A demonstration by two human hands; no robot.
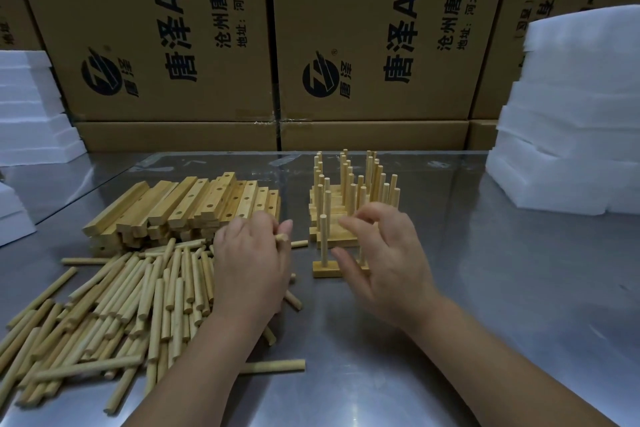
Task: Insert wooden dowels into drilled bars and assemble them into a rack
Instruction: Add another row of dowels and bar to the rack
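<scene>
- The left hand [252, 263] lies palm down over the near edge of the pile of loose dowels [138, 305]. Its fingers are curled round one dowel [281, 238], whose end sticks out beside the thumb.
- The right hand [384, 253] is raised with the wrist bent. Its fingers are loosely curled and spread and grip nothing visible.
- Just in front of the right hand's fingertips a single bar [325, 270] lies flat on the metal table [485, 288] with a dowel standing upright in it.
- Behind it stand the finished bars [346, 191], pegs up.
- The stack of drilled bars [194, 204] lies behind the loose dowels.
- The cartons [363, 45] at the back carry sideways print: "唐泽AH4", "沧州唐泽通" and "地址:河北河间", plus a round black logo.
</scene>
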